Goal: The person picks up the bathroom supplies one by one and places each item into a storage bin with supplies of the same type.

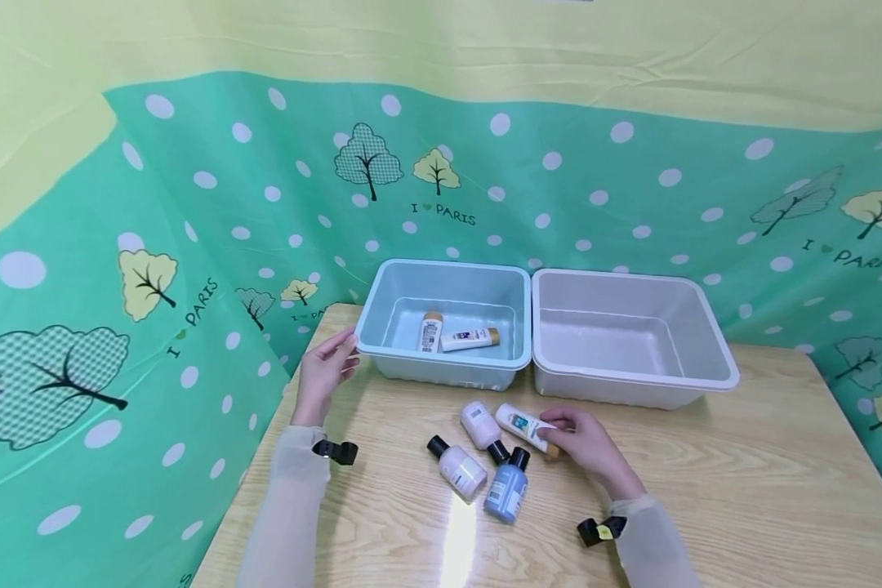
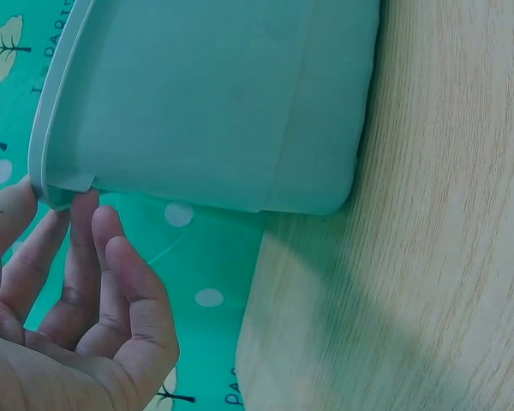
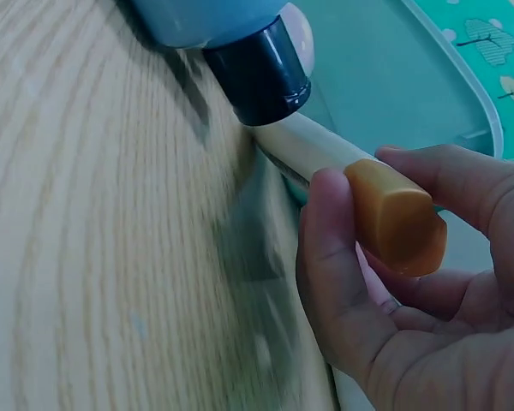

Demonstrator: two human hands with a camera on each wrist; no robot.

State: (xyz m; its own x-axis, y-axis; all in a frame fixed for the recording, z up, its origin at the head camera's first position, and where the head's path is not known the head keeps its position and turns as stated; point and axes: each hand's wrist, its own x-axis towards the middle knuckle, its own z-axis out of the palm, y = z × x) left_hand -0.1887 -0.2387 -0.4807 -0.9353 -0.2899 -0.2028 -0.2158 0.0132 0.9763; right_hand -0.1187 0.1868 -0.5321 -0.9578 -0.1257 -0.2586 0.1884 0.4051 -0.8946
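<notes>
My left hand (image 1: 322,376) pinches the front left corner of the light blue plastic bin (image 1: 448,360), thumb at the rim (image 2: 39,167) and fingertips beneath it. Inside that bin lie two white bottles with gold caps, one upright in the view (image 1: 430,335) and one sideways (image 1: 466,340). With thumb and fingers, my right hand (image 1: 588,445) grips a white bottle (image 1: 516,420) near its gold cap (image 3: 398,218), low over the table. Close to its left lie a pale pink bottle (image 1: 478,420), another pale pink bottle (image 1: 461,472) and a blue bottle (image 1: 505,494), all black-capped.
A greyish plastic bin (image 1: 632,377) stands right beside the blue one, with no items visible inside. Both rest on a wooden table (image 1: 742,474). Green and yellow printed cloth (image 1: 279,163) hangs behind and along the left side.
</notes>
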